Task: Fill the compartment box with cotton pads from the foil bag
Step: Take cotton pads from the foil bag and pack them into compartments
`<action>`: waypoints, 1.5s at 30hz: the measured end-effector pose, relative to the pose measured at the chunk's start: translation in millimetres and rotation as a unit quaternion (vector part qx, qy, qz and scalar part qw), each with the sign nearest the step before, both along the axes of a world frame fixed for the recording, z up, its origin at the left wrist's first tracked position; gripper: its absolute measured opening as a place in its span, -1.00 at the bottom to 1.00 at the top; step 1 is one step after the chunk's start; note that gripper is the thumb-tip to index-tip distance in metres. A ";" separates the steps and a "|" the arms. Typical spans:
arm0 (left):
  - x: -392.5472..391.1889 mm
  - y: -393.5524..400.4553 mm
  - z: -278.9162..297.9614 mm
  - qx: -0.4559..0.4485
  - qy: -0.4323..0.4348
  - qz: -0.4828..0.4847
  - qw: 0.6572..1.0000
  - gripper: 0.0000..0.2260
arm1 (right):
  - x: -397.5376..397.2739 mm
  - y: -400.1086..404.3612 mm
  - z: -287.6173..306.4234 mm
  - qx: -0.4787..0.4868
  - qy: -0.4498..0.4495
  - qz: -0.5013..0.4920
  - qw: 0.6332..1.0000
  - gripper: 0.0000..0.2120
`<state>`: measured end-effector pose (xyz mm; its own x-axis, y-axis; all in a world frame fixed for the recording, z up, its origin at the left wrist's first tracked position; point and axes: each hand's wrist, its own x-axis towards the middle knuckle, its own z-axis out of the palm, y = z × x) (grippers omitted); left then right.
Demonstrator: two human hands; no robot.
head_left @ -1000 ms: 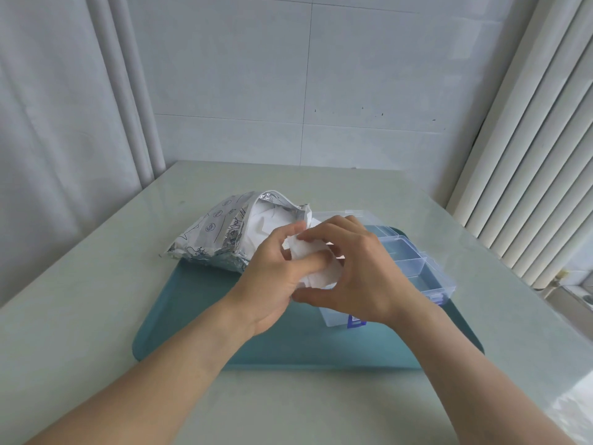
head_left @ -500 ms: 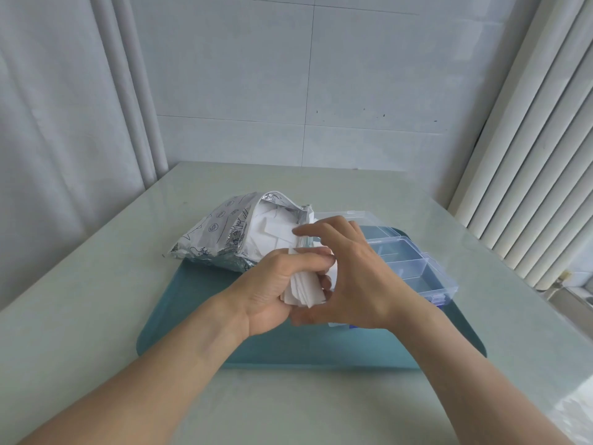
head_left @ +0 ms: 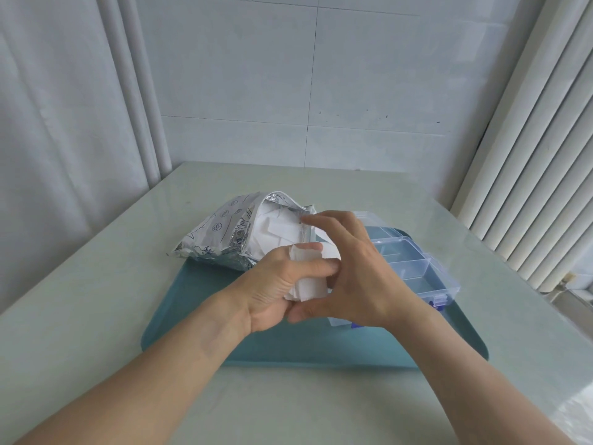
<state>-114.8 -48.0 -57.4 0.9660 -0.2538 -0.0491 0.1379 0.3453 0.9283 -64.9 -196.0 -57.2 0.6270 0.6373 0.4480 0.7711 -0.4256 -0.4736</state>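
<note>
An open silver foil bag [head_left: 221, 232] lies on its side at the back left of a teal tray [head_left: 199, 309], with white cotton pads [head_left: 272, 229] showing in its mouth. My left hand [head_left: 276, 284] grips a small stack of white pads [head_left: 308, 284] just in front of the bag. Cupped around the same stack from the right is my right hand [head_left: 359, 271], its thumb below and its fingers arched over the top. The clear compartment box [head_left: 414, 268] stands open on the tray behind my right hand; its near left part is hidden.
The tray sits on a pale green table [head_left: 96, 300]. A white tiled wall stands behind, a curtain on the left and vertical blinds [head_left: 529, 155] on the right. Bare tabletop lies in front of the tray and to its left.
The stack of pads has come out of the bag's mouth and down toward me in my left hand. My right hand has shifted from pinching the pads to cupping the stack.
</note>
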 end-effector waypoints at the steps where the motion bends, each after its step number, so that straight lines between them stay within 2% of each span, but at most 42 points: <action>1: 0.1 0.2 -0.4 0.007 -0.005 0.001 1.000 -0.57 | -0.8 0.4 0.6 -0.002 0.005 0.005 1.000 0.00; 3: 0.0 0.0 -0.1 0.024 -0.021 0.004 0.999 -0.65 | -1.2 0.8 1.0 0.005 0.007 0.007 1.000 -0.16; 6: 0.9 3.7 -0.3 0.014 -0.005 0.004 1.000 -0.42 | -0.9 0.6 1.6 0.038 0.009 0.002 0.999 -0.15; 7: 0.8 4.8 0.1 0.010 0.001 -0.004 1.000 -0.41 | -0.8 0.2 2.0 0.045 0.010 0.000 0.999 -0.13; 11: 1.2 1.3 -2.3 0.043 -0.017 0.004 0.999 -0.71 | -2.3 -0.7 2.7 -0.001 0.017 -0.002 1.000 -0.13; 12: 1.9 0.6 -3.0 0.041 -0.025 0.011 0.999 -0.74 | -2.5 -0.2 2.2 -0.008 0.014 -0.005 1.000 -0.15; 16: 2.4 4.4 0.3 0.019 -0.010 0.005 1.000 -0.73 | -0.1 0.5 1.0 0.045 -0.004 -0.022 0.999 -0.23; 20: 1.7 1.4 -2.1 0.059 -0.013 0.002 0.998 -0.69 | -1.4 0.0 1.6 0.001 0.008 -0.018 1.000 -0.04; 24: 1.6 1.3 -0.6 0.028 -0.020 0.005 0.999 -0.63 | -1.0 1.4 -1.2 0.023 -0.010 -0.026 0.999 -0.16; 25: 2.2 1.3 -0.7 0.022 -0.016 0.011 1.000 -0.66 | -1.6 1.2 -1.1 0.017 -0.012 -0.028 0.999 -0.14; 27: 2.1 1.2 -0.7 0.029 -0.012 0.035 0.999 -0.87 | -3.4 1.3 -0.8 -0.001 -0.015 -0.023 1.000 -0.12; 29: 1.0 0.1 0.2 0.032 -0.010 0.041 0.999 -0.96 | -3.1 2.5 -2.9 0.002 -0.025 -0.022 0.999 -0.20; 32: 0.5 -2.7 0.1 0.014 -0.029 0.022 0.999 -0.76 | -2.9 2.8 -3.1 -0.002 -0.030 -0.032 0.999 -0.21; 36: 2.4 -2.8 -2.1 0.049 -0.075 0.047 0.995 -0.79 | -3.2 1.6 -2.7 0.003 -0.035 -0.024 0.999 -0.25; 39: 2.5 -2.3 -3.8 0.041 -0.055 0.027 0.997 -0.67 | -3.9 3.6 -3.9 -0.001 -0.035 -0.029 0.999 -0.22; 42: 1.5 -3.9 -4.3 0.079 -0.062 0.038 0.994 -0.80 | -6.3 3.1 -2.8 -0.034 -0.014 -0.021 0.999 -0.19; 45: 1.7 -4.3 -4.2 0.098 -0.070 0.071 0.990 -0.83 | -5.6 -1.8 3.2 -0.031 0.049 0.009 0.998 -0.25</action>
